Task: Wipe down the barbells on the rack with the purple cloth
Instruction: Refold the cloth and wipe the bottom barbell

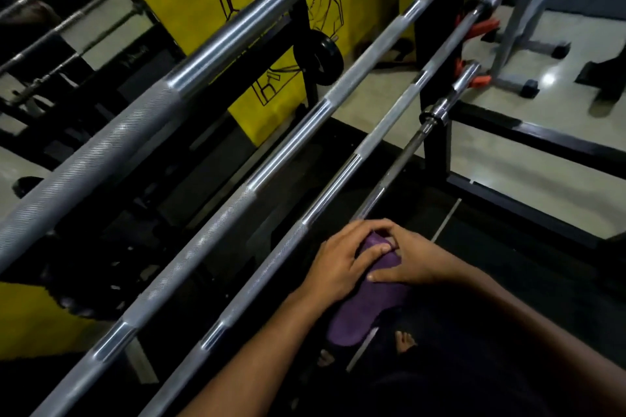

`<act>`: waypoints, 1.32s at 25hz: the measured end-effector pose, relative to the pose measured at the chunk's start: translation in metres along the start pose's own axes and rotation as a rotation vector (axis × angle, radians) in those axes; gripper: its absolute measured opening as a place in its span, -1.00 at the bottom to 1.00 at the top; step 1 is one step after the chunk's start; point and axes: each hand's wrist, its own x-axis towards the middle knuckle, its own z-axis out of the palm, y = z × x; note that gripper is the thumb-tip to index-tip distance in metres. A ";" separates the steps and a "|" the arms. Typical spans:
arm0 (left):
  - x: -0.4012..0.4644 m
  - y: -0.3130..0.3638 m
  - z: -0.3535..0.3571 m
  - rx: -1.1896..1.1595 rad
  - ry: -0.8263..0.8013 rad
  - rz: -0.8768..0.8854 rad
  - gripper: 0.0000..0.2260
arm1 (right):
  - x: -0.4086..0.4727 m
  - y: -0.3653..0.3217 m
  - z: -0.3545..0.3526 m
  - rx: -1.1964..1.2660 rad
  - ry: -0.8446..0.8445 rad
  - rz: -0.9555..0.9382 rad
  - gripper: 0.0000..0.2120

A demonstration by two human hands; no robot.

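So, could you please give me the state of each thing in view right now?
Cloth: wrapped over the lowest bar, gripped by both hands, tail hanging down.
Left hand: curled on the cloth.
Right hand: curled on the cloth, fingertips meeting the left's.
Lowest bar: racked, partly covered by the cloth.
Other bars: racked, untouched.
Plate: upright behind the bars.

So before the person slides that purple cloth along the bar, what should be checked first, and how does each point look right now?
1. Purple cloth in hand: ok, both hold it.
2. Left hand grips cloth: ok.
3. Right hand grips cloth: ok.
4. Cloth wrapped around the lowest barbell: cannot tell, hands cover the contact.
5. Path up that bar free as far as the collar: ok.
6. Other barbells wiped already: cannot tell.
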 end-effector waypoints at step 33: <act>-0.052 -0.127 -0.072 0.489 -0.101 -0.048 -0.49 | 0.199 0.076 0.060 1.550 0.773 0.519 -0.53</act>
